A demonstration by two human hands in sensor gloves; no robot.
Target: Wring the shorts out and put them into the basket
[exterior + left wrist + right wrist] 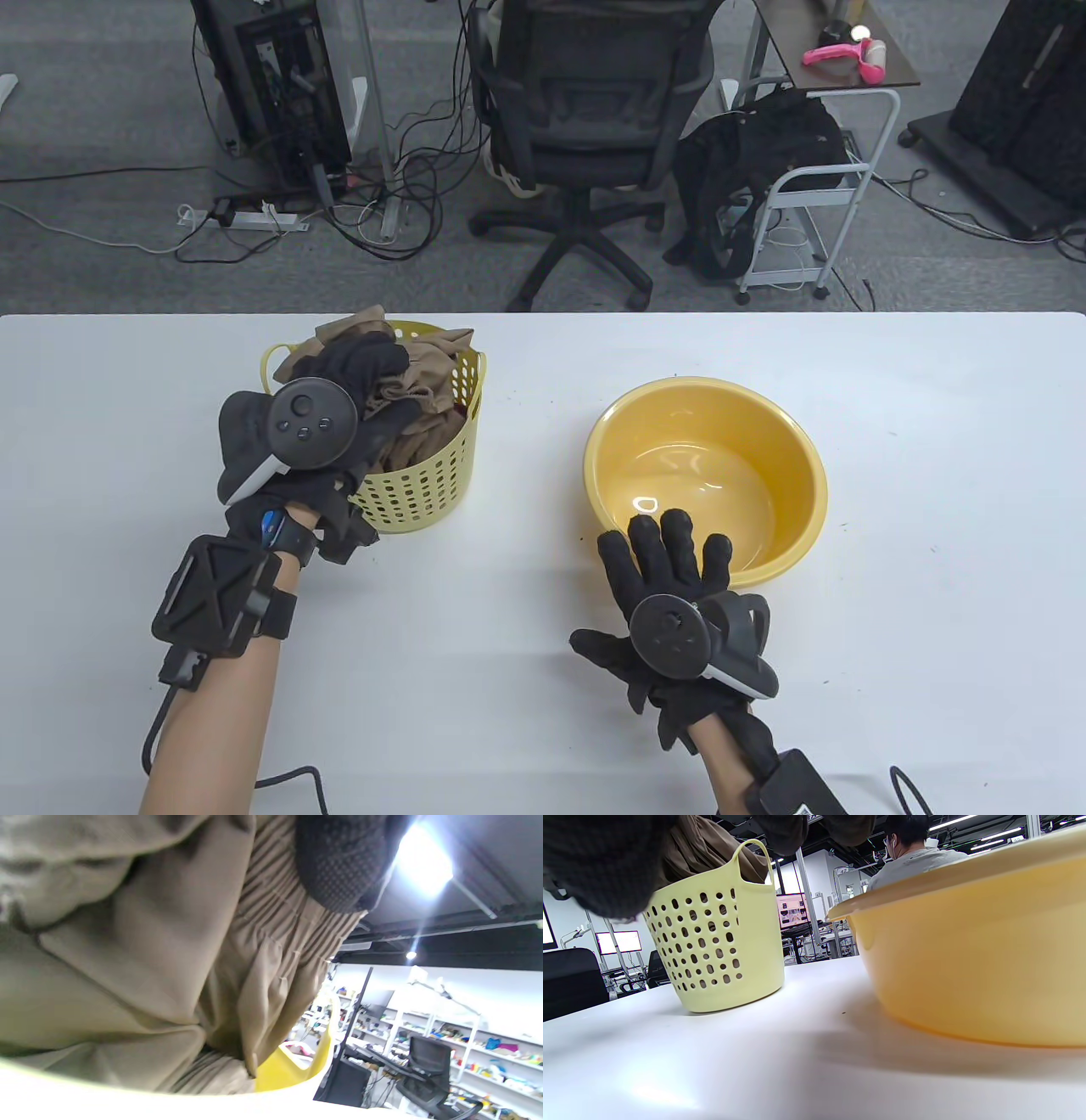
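Observation:
The tan shorts [424, 382] lie bunched in the pale yellow perforated basket [424, 492] at the table's left. My left hand [386, 386] is over the basket, its fingers curled down onto the cloth and its thumb against the near side of the pile. In the left wrist view the pleated shorts [148, 963] fill the frame above the basket rim [297, 1073], with one fingertip [339, 861] on the waistband. My right hand [670, 552] lies flat and spread, its fingertips at the near rim of the yellow bowl [797, 475]. The right wrist view shows the basket [721, 942] beside the bowl [967, 955].
The white table [933, 594] runs to a far edge behind the basket and bowl. Beyond it stand an office chair [585, 110], a white cart [814, 187] and cables on the floor. A seated person [916, 853] shows behind the bowl.

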